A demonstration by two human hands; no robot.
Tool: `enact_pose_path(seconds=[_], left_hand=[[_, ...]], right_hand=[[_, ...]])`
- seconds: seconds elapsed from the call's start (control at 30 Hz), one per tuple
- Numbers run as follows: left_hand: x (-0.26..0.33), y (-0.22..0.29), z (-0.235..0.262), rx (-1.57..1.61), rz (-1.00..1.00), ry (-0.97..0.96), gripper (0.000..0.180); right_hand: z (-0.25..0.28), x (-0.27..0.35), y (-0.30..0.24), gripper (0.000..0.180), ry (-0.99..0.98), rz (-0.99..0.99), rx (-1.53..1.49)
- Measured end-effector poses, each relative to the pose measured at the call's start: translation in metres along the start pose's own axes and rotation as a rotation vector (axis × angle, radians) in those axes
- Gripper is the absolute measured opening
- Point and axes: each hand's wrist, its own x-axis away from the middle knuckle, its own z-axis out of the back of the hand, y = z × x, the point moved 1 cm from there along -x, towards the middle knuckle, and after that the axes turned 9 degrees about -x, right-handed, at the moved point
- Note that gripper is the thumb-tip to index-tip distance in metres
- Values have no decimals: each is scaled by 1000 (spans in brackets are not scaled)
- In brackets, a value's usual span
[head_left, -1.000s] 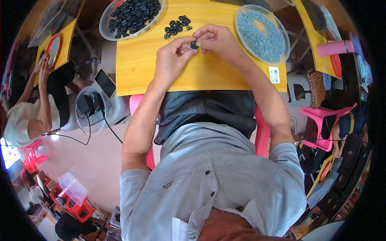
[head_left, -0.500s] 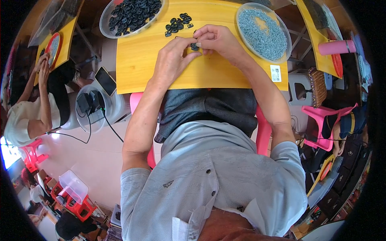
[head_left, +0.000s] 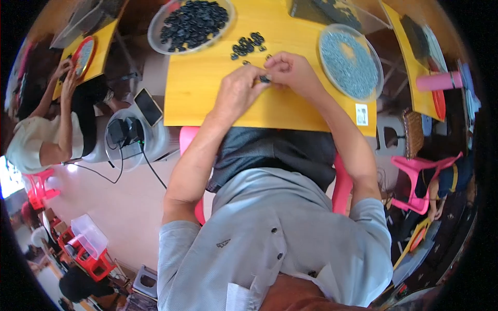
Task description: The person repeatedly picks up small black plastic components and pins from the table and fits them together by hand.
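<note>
Over the yellow table (head_left: pixel 197 103), my two hands meet at a small black plastic part (head_left: pixel 264 79). My left hand (head_left: pixel 239 92) pinches it between thumb and forefinger. Against its other side are the fingertips of my right hand (head_left: pixel 290 72), curled closed; whether they also grip a tiny piece is hidden. Just beyond lie several loose black plastic parts (head_left: pixel 248 45), a few of them close to my fingers. A clear round tub (head_left: pixel 154 41) at the far left is full of the same black parts. Another clear tub (head_left: pixel 380 70) at right holds small silvery screws (head_left: pixel 358 67).
A white label (head_left: pixel 361 114) is stuck near the table's right front corner. To the left, a phone (head_left: pixel 148 107) and black adapters (head_left: pixel 124 130) rest on stools. Another person (head_left: pixel 57 124) works at a side table. A pink bottle (head_left: pixel 439 81) and pink stool (head_left: pixel 415 181) are at right.
The whole view has shifted, so the table and tubs sit lower and further right in the picture. My hands stay together, and the black part is now more covered by my fingers.
</note>
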Motion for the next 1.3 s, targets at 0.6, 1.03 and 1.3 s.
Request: enact_pose_path(seconds=[0.6, 1.03, 1.3], left_hand=[[3, 1, 8, -22, -69, 55, 18], [6, 9, 2, -16, 158, -117, 20], [9, 3, -6, -143, -42, -122, 17]], right_hand=[[-14, 9, -14, 18, 13, 47, -100], [12, -26, -53, 13, 9, -98, 520], [-27, -93, -98, 20, 68, 490, 106]])
